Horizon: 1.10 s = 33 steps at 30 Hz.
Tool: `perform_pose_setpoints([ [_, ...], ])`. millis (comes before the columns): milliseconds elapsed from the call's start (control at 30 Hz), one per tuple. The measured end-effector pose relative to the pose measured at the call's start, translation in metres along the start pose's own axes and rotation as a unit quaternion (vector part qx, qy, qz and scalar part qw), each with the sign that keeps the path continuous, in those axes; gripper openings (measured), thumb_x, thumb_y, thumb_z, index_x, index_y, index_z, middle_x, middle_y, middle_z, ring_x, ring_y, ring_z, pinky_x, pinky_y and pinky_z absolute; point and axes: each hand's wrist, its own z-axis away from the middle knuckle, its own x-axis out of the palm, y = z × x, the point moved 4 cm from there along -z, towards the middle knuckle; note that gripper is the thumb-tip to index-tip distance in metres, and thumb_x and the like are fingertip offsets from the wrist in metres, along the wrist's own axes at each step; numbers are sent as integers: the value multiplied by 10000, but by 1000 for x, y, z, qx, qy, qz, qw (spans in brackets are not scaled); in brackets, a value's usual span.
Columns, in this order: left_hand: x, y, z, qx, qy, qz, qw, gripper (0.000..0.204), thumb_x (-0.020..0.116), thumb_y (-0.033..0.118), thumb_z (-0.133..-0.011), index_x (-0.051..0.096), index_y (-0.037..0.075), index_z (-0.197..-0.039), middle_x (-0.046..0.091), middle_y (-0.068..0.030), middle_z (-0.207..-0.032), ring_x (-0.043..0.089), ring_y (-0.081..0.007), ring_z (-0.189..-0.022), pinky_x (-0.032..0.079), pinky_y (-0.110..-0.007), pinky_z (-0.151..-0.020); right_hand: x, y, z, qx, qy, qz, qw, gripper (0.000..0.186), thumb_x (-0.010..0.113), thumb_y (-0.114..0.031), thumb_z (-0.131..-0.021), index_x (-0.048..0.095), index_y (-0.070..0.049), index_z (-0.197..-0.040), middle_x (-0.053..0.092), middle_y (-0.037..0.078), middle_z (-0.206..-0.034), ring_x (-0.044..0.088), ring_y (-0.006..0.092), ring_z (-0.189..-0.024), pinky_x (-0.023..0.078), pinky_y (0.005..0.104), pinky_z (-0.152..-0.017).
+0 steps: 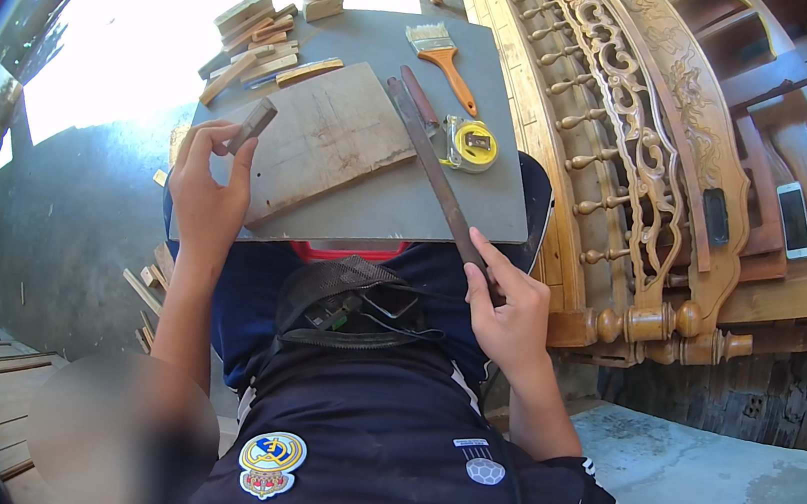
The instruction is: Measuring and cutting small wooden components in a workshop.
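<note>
My left hand (210,168) pinches a small wooden block (255,120) between thumb and fingers, above the left edge of a flat wooden board (322,136). My right hand (510,305) is closed round the near end of a long, flat, dark file (437,181). The file slants away to the left, its far end by the board's right corner. The board lies on a grey tabletop (488,217) in front of me. Beside the file are a tool with a dark red handle (419,100) and a yellow tape measure (474,146).
A paintbrush (444,61) with an orange handle lies at the table's far right. Several wood offcuts (257,48) are piled at the far left. Carved wooden furniture (626,159) stands close on the right, with a white phone (793,219) on it. A black mesh pouch (351,311) rests at my lap.
</note>
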Motion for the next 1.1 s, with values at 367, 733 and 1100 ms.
perform_pose_setpoints([
  [367,5,0,24,-28,-62,-64,996,179,797,142,-819,694,92,-956,683,-56,-974,620,-290,-984,400,-415,-856,8,-5,1,-12,14,-20,1000,388,715,-14,-909,690,-21,-1297,751,236,-980,758,327,-795,576,336,-726],
  [733,9,74,47,-238,-225,510,795,219,724,209,-985,719,27,-1107,701,-38,-1043,661,-147,-962,519,-278,-826,40,-70,-24,-123,-140,-176,967,619,559,20,-901,496,-40,-1514,703,149,-849,717,222,-711,573,313,-714],
  [1100,-7,29,44,-279,-80,369,883,227,658,195,-1037,734,26,-1169,655,-7,-905,579,-70,-779,461,-241,-723,71,-23,-141,-169,-34,138,975,546,746,-207,-909,586,-87,-1417,591,196,-1373,564,375,-1278,461,463,-1088],
])
